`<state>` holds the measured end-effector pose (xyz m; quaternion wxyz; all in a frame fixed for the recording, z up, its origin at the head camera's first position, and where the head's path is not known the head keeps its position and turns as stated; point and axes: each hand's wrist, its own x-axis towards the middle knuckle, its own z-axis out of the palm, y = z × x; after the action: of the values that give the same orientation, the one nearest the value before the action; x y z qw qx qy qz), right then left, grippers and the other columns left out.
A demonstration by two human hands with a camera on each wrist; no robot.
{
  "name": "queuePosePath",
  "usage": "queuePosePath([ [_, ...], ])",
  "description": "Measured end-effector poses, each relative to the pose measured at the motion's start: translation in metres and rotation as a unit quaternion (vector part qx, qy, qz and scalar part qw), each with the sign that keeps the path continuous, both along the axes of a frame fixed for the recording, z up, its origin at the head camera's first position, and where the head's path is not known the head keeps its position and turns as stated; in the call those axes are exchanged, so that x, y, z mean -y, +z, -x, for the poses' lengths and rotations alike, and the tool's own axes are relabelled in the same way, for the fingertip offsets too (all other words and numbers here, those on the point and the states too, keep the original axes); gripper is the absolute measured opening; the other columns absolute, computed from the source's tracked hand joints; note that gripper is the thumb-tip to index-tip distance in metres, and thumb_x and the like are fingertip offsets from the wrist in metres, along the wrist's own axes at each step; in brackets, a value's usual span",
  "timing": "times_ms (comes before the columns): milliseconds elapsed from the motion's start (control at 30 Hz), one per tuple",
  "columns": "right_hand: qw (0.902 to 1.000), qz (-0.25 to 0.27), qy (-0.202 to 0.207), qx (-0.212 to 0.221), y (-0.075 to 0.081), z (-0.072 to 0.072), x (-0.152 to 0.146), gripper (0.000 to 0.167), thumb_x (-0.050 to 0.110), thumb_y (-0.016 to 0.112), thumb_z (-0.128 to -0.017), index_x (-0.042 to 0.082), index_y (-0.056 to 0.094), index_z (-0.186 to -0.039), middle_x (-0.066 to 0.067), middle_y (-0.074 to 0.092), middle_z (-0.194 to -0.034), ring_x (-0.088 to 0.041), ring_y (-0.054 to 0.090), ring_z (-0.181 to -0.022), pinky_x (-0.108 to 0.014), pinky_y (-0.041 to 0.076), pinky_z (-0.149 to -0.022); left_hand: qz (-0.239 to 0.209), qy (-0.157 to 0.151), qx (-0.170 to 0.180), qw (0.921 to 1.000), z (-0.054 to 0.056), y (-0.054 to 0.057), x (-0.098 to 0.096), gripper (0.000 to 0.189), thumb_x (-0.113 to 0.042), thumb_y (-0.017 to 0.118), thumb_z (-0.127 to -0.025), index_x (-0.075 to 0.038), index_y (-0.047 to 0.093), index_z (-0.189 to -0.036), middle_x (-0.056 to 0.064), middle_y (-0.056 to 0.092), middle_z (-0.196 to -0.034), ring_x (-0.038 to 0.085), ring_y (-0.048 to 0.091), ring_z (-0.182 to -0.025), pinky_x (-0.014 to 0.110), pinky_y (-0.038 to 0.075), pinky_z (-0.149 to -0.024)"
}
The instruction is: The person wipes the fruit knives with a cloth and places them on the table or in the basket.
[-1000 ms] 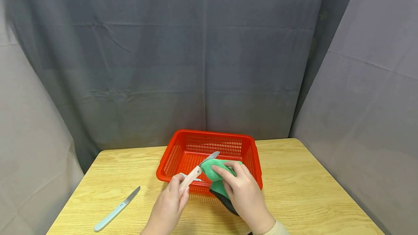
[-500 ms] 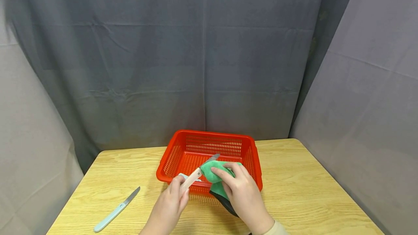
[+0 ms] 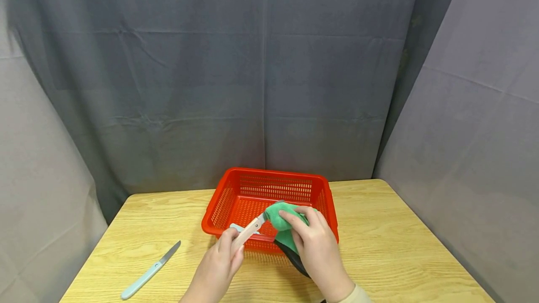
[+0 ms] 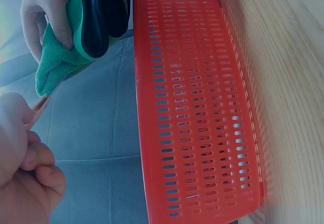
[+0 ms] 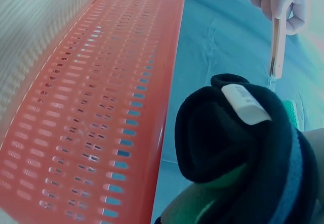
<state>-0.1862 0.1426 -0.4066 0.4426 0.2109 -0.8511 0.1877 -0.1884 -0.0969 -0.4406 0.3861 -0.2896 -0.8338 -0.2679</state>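
Observation:
In the head view my left hand (image 3: pixel 215 262) grips the cream handle of a knife (image 3: pixel 247 233), whose blade points up and to the right over the basket. My right hand (image 3: pixel 321 249) pinches a green cloth (image 3: pixel 278 219) with a black edge, folded around the blade. A short stretch of blade shows by the handle; the cloth covers most of the rest. From the right wrist, the cloth's black border (image 5: pixel 228 133) and a white label (image 5: pixel 246 104) fill the near view, with the knife handle (image 5: pixel 278 47) beyond.
A red plastic basket (image 3: pixel 275 171) stands right behind the hands, with a light blue item (image 3: pixel 236 227) inside near its front left. To the left, a knife with a light blue handle (image 3: pixel 142 280) lies on the wooden table (image 3: pixel 404 256). Grey curtains (image 3: pixel 189 83) hang around the table.
The cloth and right hand have slid slightly right along the blade, toward its tip. More blade shows beside the handle now, and the tip that stuck out is nearly covered.

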Motion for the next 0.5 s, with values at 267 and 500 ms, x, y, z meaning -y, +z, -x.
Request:
queuePosePath([
  [267,0.9996,0.016,-0.022,0.0,0.0014,0.0033,-0.0054,0.058,-0.011,0.084,-0.073,0.023,0.075,-0.12,-0.01,0.064,-0.109,-0.031,0.064,-0.098,-0.04,0.061,-0.075,-0.006,-0.012,0.015,0.9998,-0.0026,0.0024,-0.0001,0.045,0.001,0.079,-0.077,-0.004,0.053,-0.114,-0.004,0.055,-0.077,0.002,0.046,-0.067,0.019,0.043,-0.058],
  [500,0.9989,0.032,-0.035,-0.004,0.003,0.0042,-0.0076,0.055,-0.011,0.083,-0.074,0.021,0.076,-0.119,-0.012,0.065,-0.109,-0.032,0.063,-0.095,-0.04,0.06,-0.075,-0.039,0.004,0.079,0.9961,-0.0041,0.0032,0.0,0.038,-0.001,0.074,-0.085,-0.004,0.053,-0.116,-0.006,0.05,-0.078,0.0,0.037,-0.064,0.018,0.038,-0.056],
])
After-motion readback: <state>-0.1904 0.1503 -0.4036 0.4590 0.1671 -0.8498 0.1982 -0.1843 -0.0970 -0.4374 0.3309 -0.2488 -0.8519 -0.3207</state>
